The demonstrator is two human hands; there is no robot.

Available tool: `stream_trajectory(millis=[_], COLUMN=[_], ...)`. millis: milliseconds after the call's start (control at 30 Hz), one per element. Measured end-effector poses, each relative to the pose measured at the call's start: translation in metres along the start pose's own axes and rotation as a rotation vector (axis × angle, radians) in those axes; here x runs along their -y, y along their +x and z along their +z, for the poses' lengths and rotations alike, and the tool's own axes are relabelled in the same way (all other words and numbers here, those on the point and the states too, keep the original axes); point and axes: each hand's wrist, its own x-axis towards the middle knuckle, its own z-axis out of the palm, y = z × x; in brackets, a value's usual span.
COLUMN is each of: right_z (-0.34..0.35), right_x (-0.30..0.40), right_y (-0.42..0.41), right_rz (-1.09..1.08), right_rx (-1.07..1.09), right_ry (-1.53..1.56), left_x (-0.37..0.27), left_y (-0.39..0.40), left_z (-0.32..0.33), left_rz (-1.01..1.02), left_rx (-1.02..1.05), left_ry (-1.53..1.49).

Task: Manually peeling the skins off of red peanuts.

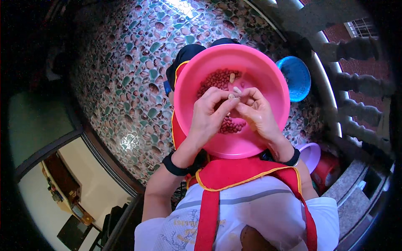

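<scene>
A pink plastic basin (232, 152) rests on my lap, over a red apron with yellow trim. Reddish shelled peanuts (216, 80) lie in its upper left part, and more (230, 126) lie lower down, under my hands. A pale unshelled peanut (232, 77) sits on the upper pile. My left hand (210, 111) and my right hand (256, 109) meet over the middle of the basin. Their fingertips pinch peanut shell pieces (236, 90) between them; the left thumb and forefinger close on one pale piece (231, 96). The fingers partly hide what they hold.
A blue basin (295, 80) stands on the pebble-patterned floor (138, 78) at the right. A purple basin (309, 155) and a red container (328, 171) are at the lower right, near a balustrade (358, 81). A doorway frame (103, 157) lies at the left.
</scene>
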Motion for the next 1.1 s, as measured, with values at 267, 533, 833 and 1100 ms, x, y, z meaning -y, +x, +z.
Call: stream_trajectory(millis=[267,533,833,1100], right_z=[0.01,0.009,0.007,0.007], right_x=[0.014,0.014,0.009,0.009], right_y=[-0.003,-0.001,-0.001,-0.004], right_rz=[-0.13,-0.174,-0.219,-0.121], right_rx=[0.017,0.1,0.126,0.101], right_ry=[-0.917,-0.915,-0.877,-0.85], left_x=[-0.002,-0.003,0.003,0.003], left_y=[-0.005,-0.006,-0.004,-0.005], left_z=[0.005,0.002,0.002,0.004], left_rz=[0.213,0.273,0.347,0.349], left_rx=[0.081,0.119,0.102,0.076], left_ry=[0.205,0.271,0.309,0.289])
